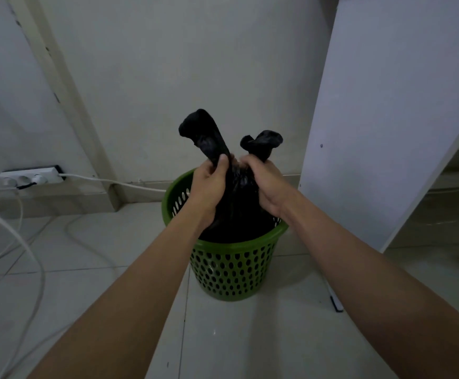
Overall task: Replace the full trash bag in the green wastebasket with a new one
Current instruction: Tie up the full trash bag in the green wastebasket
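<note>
A green perforated wastebasket (pixel 231 269) stands on the tiled floor near the wall. A full black trash bag (pixel 239 212) fills it and rises above the rim. My left hand (pixel 208 187) grips the bag's left gathered end, which sticks up above my fist. My right hand (pixel 266 184) grips the right gathered end, a shorter twisted tuft. Both hands meet above the basket's opening, close together. No new bag is in view.
A white power strip (pixel 30 177) lies by the wall at left, with white cables (pixel 31 255) trailing over the floor. A white furniture panel (pixel 381 127) stands right of the basket. A small dark-tipped object (pixel 336 305) lies on the tiles.
</note>
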A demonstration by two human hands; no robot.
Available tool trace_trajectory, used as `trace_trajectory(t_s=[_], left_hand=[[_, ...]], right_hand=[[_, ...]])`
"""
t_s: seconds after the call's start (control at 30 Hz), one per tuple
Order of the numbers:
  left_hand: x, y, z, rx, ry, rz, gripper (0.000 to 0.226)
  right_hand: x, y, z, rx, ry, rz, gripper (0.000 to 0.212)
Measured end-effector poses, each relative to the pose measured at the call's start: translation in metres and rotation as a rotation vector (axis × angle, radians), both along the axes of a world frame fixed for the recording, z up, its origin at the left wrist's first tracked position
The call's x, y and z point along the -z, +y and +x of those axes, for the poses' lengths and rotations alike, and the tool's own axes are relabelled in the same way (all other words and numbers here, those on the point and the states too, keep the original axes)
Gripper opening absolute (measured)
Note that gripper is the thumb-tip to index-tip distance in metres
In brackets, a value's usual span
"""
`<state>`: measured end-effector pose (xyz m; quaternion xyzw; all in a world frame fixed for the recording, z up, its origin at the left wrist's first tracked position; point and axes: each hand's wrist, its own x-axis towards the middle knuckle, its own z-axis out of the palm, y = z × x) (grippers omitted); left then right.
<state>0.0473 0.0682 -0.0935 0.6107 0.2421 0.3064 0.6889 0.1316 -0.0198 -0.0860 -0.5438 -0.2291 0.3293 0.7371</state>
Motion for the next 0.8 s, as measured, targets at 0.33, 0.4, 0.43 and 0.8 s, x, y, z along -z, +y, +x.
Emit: trace_trajectory(t_s=[0.33,0.4,0.43,0.8], left_hand=[[-0.005,0.003,0.021,-0.197,-0.035,-0.286,0.031],[0.004,0.003,0.021,-0.193,0.05,-0.295,0.031],[0.007,0.001,0.02,-0.181,0.082,-0.294,0.031],[-0.006,0.012,0.004,-0.091,0.014,-0.329,0.033]], right_hand=[[0.002,0.0,0.02,0.175,0.474,0.24,0.037],[-0.002,-0.001,0.022,0.165,0.537,0.329,0.039],[-0.003,0.0,0.023,0.169,0.54,0.344,0.04],[-0.016,0.001,0.022,0.196,0.439,0.203,0.04]])
